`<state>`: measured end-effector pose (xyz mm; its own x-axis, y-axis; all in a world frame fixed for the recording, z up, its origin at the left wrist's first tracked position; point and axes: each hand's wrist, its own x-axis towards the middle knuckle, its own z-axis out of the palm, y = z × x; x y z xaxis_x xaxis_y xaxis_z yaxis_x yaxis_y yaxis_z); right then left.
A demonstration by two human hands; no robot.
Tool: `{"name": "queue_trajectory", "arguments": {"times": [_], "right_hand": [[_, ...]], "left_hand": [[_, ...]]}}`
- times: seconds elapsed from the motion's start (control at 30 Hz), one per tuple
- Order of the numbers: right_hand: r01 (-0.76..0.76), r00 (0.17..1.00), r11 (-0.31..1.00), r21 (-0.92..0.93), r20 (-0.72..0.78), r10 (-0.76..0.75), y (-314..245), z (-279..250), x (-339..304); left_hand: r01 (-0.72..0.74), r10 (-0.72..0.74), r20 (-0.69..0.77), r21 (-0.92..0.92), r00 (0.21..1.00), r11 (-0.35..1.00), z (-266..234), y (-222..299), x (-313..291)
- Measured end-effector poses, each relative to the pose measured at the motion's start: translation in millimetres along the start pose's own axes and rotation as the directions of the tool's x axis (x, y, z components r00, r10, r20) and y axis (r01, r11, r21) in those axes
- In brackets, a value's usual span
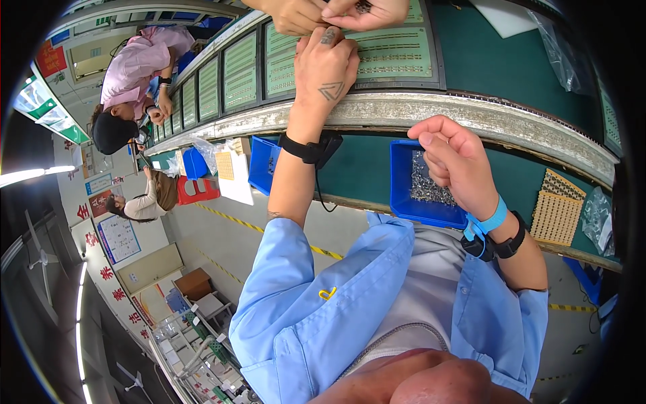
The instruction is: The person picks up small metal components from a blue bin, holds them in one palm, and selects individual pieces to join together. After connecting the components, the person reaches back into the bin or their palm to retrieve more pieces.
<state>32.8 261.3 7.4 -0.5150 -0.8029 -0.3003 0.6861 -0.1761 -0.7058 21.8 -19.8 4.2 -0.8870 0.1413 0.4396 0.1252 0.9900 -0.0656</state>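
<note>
My left hand [326,74] reaches over a green circuit board panel [397,60] in a dark frame. Its fingers are curled down at the board, and their tips are hidden, so I cannot make out what they hold. My right hand [457,161] is raised over a blue bin [402,185] of small metal parts [427,188]. Its thumb and bent fingers are drawn together; anything between them is too small to name. A blue strap [494,217] circles my right wrist, and a black band [303,149] my left.
A co-worker's hands [296,15] work at the board's far side, close to my left hand. A metal rail [471,106] runs along the bench. Another blue bin [259,165], tan perforated sheets [555,215] and plastic bags [597,219] lie around. Another person [138,74] leans over framed boards at left.
</note>
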Motion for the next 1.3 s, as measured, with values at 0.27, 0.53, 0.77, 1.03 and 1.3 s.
{"name": "queue_trajectory", "arguments": {"times": [0.27, 0.53, 0.77, 1.03, 1.3], "right_hand": [[0.005, 1.0, 1.0, 0.01, -0.008, -0.005, 0, 0, 0], [0.004, 0.995, 0.958, 0.286, 0.094, -0.032, 1, -14, 2], [-0.082, 0.96, 0.718, 0.691, 0.248, -0.128, 1, -17, 12], [-0.027, 0.991, 0.822, 0.569, 0.12, -0.051, 0, -10, 6], [-0.056, 0.981, 0.812, 0.581, 0.182, -0.062, 4, -11, 5]], "left_hand": [[-0.023, 0.024, -0.007, 0.036, 1.0, 0.999, -4, 4, 0], [0.03, -0.069, -0.18, -0.211, 0.981, 0.977, -42, 39, -8], [-0.07, 0.013, -0.14, -0.409, 0.99, 0.91, -60, 103, -27], [-0.11, 0.106, -0.034, -0.429, 0.994, 0.897, -60, 108, -28], [-0.178, 0.187, -0.007, -0.343, 0.982, 0.922, -62, 113, -29]]}}
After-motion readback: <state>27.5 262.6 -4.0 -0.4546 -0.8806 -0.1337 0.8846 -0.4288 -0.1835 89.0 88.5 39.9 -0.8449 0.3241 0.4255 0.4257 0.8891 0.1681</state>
